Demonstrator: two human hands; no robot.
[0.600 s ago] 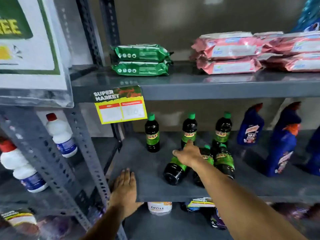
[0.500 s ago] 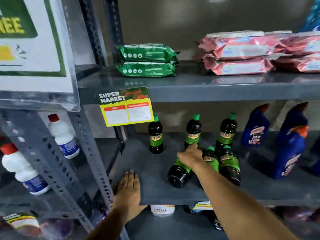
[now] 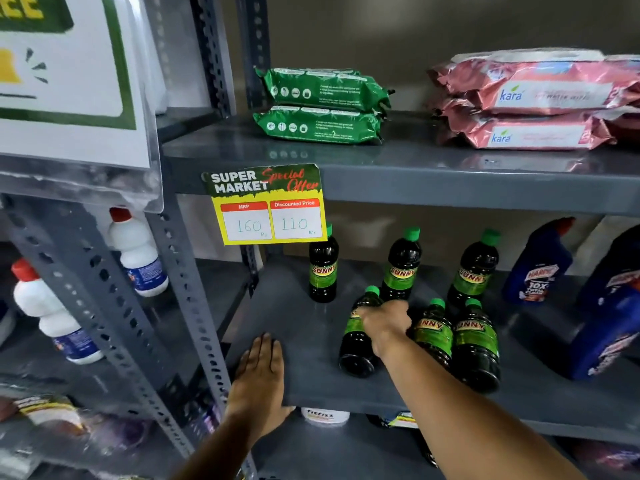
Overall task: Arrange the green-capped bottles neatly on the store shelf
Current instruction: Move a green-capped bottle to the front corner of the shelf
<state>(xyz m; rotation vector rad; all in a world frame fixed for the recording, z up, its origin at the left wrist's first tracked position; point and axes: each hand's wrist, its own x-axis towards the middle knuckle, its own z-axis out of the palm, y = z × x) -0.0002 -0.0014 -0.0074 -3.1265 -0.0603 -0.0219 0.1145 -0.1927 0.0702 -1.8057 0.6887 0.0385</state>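
Nearest: left hand [image 3: 258,379], palm down, fingers flat and together on the front left edge of the grey metal store shelf [image 3: 311,386]; its grip is flat open and holds nothing. Right hand [image 3: 384,323], arm reaching in from lower right, grip closed over the label area of a dark green-capped bottle lying on its side [image 3: 356,344], base toward the viewer, cap pointing to the back. Just to the right, two further dark green-capped bottles with green labels [image 3: 453,341], also lying down, side by side and touching. Behind them, three matching upright bottles [image 3: 401,268] in a spaced row near the shelf's rear. Right of these, blue cleaner bottles with red caps [image 3: 536,265]. Hanging from the shelf edge above, a yellow price tag [image 3: 268,206] reading 160 and 110. On the upper shelf, two stacked green packets [image 3: 318,105] and stacked pink packets [image 3: 540,102]. Left bay: white bottles with red caps [image 3: 135,251].
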